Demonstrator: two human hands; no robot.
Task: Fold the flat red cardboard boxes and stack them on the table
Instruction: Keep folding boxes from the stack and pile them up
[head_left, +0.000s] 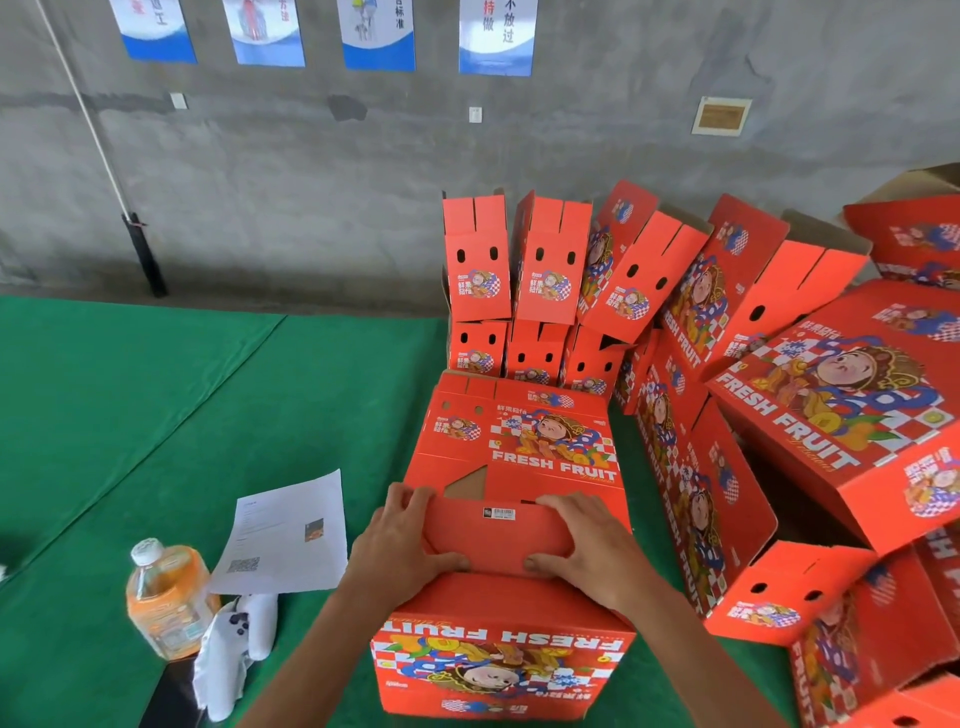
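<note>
flap (496, 540) between both hands' grip

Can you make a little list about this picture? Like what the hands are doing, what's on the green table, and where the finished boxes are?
left hand: pressing a red flap, thumb under its edge
right hand: pressing the same flap
box being folded: nearest the person, upside-down print
finished boxes: piled right and along the wall
table: green cover
also there: juice bottle, paper sheet, white cloth
</note>
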